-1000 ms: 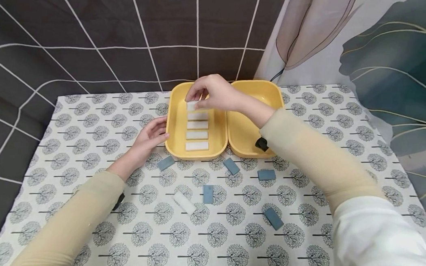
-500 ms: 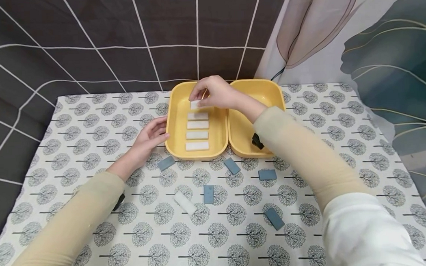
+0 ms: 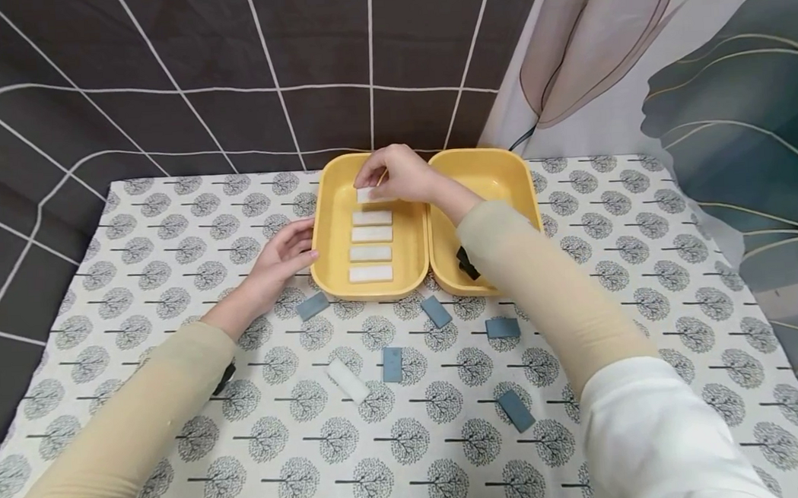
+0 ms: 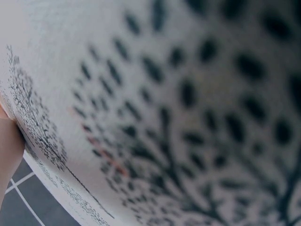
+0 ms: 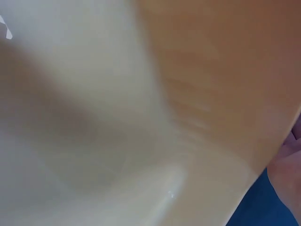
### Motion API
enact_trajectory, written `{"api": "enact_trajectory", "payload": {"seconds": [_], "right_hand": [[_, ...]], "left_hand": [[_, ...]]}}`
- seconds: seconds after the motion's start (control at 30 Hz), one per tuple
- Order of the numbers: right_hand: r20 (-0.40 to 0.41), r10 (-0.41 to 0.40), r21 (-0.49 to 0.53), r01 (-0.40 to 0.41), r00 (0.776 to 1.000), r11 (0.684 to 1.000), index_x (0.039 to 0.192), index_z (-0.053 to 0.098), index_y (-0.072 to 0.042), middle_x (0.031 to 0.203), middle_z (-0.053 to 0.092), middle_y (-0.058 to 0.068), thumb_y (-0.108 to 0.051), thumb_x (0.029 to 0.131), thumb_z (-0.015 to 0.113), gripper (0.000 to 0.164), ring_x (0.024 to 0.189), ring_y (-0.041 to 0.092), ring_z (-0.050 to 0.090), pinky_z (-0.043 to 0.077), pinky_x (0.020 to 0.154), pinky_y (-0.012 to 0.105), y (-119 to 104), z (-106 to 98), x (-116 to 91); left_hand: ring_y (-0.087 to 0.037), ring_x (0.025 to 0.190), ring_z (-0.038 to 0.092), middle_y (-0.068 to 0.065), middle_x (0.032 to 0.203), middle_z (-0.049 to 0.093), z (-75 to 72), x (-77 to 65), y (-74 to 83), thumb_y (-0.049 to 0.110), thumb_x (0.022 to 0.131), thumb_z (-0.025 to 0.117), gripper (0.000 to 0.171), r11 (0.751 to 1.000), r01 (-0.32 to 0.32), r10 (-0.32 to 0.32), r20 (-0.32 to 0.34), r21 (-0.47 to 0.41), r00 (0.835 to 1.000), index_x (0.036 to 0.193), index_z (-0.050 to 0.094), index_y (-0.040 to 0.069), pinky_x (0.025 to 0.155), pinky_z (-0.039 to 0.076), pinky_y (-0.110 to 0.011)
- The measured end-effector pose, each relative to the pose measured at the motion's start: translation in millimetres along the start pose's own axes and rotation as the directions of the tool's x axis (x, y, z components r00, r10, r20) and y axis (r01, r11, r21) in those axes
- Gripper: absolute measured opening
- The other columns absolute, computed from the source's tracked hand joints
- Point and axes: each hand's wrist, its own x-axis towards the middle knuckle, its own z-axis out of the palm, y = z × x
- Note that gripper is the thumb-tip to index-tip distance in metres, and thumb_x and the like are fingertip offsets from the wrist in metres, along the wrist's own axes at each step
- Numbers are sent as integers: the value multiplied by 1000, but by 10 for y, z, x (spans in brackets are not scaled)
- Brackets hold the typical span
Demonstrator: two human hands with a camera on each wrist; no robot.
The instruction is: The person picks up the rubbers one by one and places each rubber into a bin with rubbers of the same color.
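Observation:
My right hand (image 3: pixel 404 174) pinches a white rectangular tile (image 3: pixel 365 195) at the far end of the left yellow box (image 3: pixel 331 207). Nearer me, several more white tiles (image 3: pixel 372 235) form a row on the box floor, lying crosswise with small gaps. The fingers partly cover the held tile, and whether it touches the box floor I cannot tell. My left hand (image 3: pixel 281 258) rests against the outer left wall of this box, thumb tip at the rim. In the right wrist view, part of the right hand (image 5: pixel 287 179) appears beyond a blurred yellowish surface.
A second yellow box (image 3: pixel 497 168) adjoins the first on its right, under my right forearm. In front lie several blue tiles (image 3: pixel 392 364) and a loose white tile (image 3: pixel 348 381) on the tree-patterned cloth (image 3: pixel 301 445). A dark checked curtain (image 3: pixel 222 54) hangs behind.
The right hand and its white tile shifted slightly right, then stayed nearly still, while the right forearm swung left across the second box. My left hand kept its place.

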Motion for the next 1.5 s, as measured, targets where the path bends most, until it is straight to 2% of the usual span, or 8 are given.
{"api": "enact_trajectory", "payload": {"seconds": [0.3, 0.63, 1.03, 1.3, 1.5], "right_hand": [[-4, 36, -1, -36, 999, 999, 111, 80, 2, 112, 77, 20, 6, 91, 75, 21, 101, 26, 69, 59, 94, 30, 64, 57, 91], [35, 21, -51, -20, 999, 999, 109, 80, 1, 109, 78, 18, 5, 90, 76, 20, 98, 23, 70, 59, 90, 26, 87, 85, 187], [65, 58, -78, -52, 996, 996, 109, 82, 0, 107, 79, 16, 3, 89, 76, 21, 94, 19, 68, 57, 87, 22, 116, 93, 210], [84, 65, -96, -57, 994, 994, 109, 82, 1, 110, 80, 17, 5, 90, 75, 21, 98, 22, 70, 58, 90, 25, 139, 124, 254], [107, 78, -97, -68, 991, 993, 110, 81, 1, 112, 80, 17, 4, 90, 72, 22, 98, 20, 68, 56, 90, 23, 156, 145, 265]], "left_hand": [[-5, 131, 53, -22, 166, 37, 2, -3, 9, -1, 102, 55, 67, 1000, 2, -2, -3, 3, 1000, 164, 30, 2, 114, 50, -15], [-4, 129, 54, -24, 165, 37, -16, -4, 17, -1, 102, 55, 67, 1000, -13, 13, -5, -2, 1000, 164, 30, 1, 110, 51, -13], [-4, 129, 54, -23, 165, 38, -3, 1, 7, -1, 102, 56, 67, 1000, -2, 2, -6, 4, 1000, 163, 30, 0, 110, 51, -13], [-5, 129, 54, -20, 163, 40, -5, 7, -20, -1, 101, 56, 68, 1000, 2, -2, -12, 1, 1000, 164, 30, 1, 111, 50, -13], [-5, 129, 55, -18, 162, 42, 0, 3, -10, 0, 101, 56, 67, 1000, 10, -10, -3, 0, 1000, 164, 31, 2, 110, 51, -14]]}}
